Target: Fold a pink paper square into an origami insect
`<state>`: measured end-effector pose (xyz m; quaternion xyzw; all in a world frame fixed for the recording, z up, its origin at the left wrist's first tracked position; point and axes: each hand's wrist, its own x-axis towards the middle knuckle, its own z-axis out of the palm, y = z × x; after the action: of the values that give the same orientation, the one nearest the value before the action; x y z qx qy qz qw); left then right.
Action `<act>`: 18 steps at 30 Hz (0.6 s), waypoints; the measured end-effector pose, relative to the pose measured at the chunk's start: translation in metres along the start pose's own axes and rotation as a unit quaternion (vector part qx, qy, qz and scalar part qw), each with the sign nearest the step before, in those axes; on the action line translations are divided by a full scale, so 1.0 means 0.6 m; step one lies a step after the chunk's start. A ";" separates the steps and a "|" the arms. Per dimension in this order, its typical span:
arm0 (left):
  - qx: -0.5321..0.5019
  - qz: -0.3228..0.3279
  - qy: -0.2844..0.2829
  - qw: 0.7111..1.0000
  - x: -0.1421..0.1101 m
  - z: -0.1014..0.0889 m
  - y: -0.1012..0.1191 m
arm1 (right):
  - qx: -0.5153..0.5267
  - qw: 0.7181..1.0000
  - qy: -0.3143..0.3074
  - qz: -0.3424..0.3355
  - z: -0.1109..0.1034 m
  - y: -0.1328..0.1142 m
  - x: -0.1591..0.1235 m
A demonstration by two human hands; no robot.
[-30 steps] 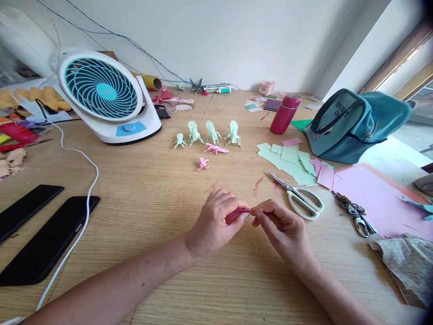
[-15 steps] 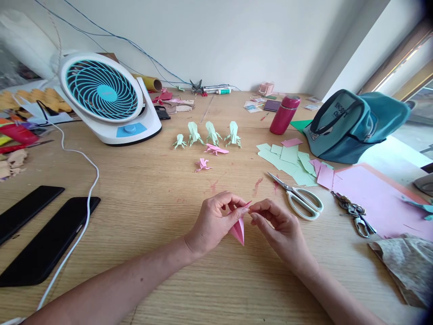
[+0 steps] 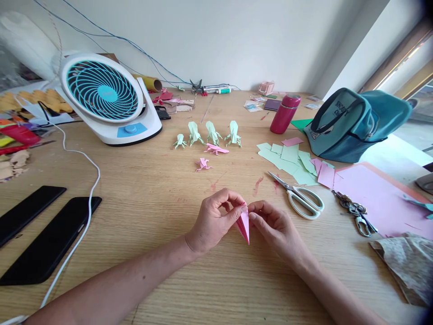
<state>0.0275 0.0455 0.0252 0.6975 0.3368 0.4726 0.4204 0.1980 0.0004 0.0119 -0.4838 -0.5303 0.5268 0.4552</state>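
Note:
A folded piece of pink origami paper [image 3: 245, 225], narrowing to a point at its lower end, is pinched at the top by my left hand [image 3: 216, 221]. My right hand [image 3: 275, 225] is closed, thumb and fingertips together at the paper's right edge; the fingers hide the exact grip. Beyond my hands stand several pale green origami figures [image 3: 213, 133] in a row. In front of them lie a longer pink origami figure [image 3: 216, 149] and a smaller one with thin legs [image 3: 203, 164].
White-handled scissors [image 3: 301, 198] lie right of my hands, beside green paper pieces [image 3: 289, 153] and keys [image 3: 355, 212]. A pink flask [image 3: 285, 113] and a teal bag [image 3: 355, 126] stand farther back. At left are a fan [image 3: 104, 92], a white cable [image 3: 96, 180] and black slabs [image 3: 50, 243].
The pink paper has turned and shifted slightly right, so its point hangs more upright with a broader face showing. My right fingertips have moved slightly down along its edge.

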 end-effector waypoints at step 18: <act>0.077 0.135 -0.020 0.988 -0.004 -0.002 -0.001 | -0.010 0.994 0.065 -0.085 0.015 0.004 -0.013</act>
<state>0.0255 0.0443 0.0238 0.7758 0.2669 0.4838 0.3046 0.1902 -0.0086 0.0094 -0.4749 -0.5440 0.4482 0.5269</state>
